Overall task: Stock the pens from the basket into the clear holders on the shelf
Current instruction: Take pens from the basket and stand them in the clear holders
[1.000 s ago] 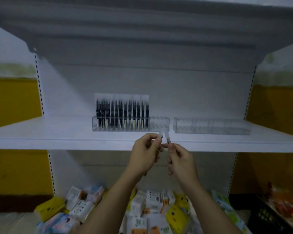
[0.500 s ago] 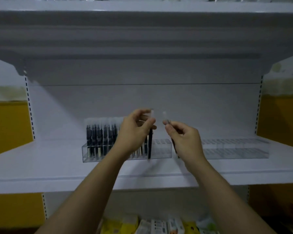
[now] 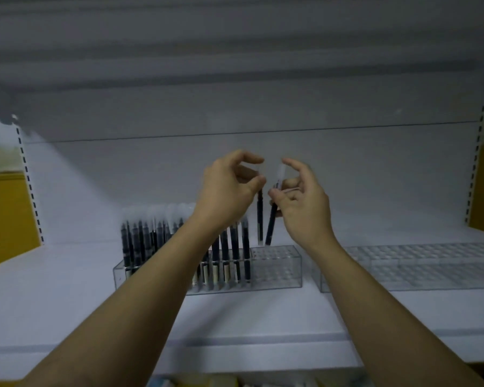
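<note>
A: What about the left hand (image 3: 229,191)?
B: Up in front of the back wall, fingers curled, pinching the top of a dark pen (image 3: 260,219) between thumb and finger. Hanging straight down.
A: And the right hand (image 3: 302,208)?
B: Just beside the left, also curled, pinching a second pen (image 3: 271,223) partway down. Tilted, clear cap on top.
A: Touching each other, those two?
B: Very close at the bottom ends. Hard to tell about touching.
A: Underneath?
B: Just above the right end of the left clear holder (image 3: 277,275), sitting on the white shelf (image 3: 67,303).
A: Inside that holder?
B: Rows of dark pens (image 3: 140,241) standing up, filling the left and middle parts.
A: Anything else?
B: Another clear holder (image 3: 430,263) farther right on the same shelf, well apart from both hands.
</note>
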A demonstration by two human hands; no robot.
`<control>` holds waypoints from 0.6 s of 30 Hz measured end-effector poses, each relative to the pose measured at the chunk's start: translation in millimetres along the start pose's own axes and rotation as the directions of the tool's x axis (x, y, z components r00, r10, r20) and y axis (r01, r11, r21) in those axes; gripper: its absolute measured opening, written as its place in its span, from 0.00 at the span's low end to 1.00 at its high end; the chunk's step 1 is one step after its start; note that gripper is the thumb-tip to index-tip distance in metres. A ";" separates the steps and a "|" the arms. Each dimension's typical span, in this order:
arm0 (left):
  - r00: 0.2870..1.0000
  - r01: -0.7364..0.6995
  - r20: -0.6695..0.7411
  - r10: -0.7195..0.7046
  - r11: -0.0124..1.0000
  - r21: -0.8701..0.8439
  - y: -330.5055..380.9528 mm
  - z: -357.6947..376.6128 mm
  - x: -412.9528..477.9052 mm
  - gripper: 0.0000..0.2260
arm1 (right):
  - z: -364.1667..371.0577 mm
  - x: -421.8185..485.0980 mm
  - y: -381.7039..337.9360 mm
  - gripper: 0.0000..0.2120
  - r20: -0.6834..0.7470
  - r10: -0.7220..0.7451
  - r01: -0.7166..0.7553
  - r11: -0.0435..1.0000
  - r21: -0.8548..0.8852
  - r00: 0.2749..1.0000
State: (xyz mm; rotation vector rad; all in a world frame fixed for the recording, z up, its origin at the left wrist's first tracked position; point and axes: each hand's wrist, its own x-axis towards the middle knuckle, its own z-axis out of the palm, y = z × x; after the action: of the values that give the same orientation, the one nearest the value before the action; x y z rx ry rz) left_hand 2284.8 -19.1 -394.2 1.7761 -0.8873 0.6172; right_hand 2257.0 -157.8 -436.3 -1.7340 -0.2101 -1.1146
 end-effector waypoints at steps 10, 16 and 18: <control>1.000 -0.012 0.019 0.010 0.991 0.133 -17.4 5.7 8.7 0.09 | 7.5 6.8 21.7 0.21 0.013 0.055 -0.055 0.998 -0.009 0.998; 0.995 0.060 0.064 -0.074 0.978 0.198 -17.9 2.0 9.4 0.07 | 4.3 -5.8 25.7 0.23 0.198 0.073 -0.030 0.977 -0.212 0.978; 0.993 0.053 0.086 -0.078 0.964 0.262 -19.1 3.8 8.0 0.05 | 1.3 -9.3 25.5 0.25 0.245 0.081 -0.008 0.959 -0.284 0.966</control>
State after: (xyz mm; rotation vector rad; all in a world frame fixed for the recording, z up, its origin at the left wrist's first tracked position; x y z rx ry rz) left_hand 2304.9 -20.8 -400.2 2.0773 -0.8372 0.6324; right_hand 2267.8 -165.4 -460.0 -2.1279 -0.1748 -0.9192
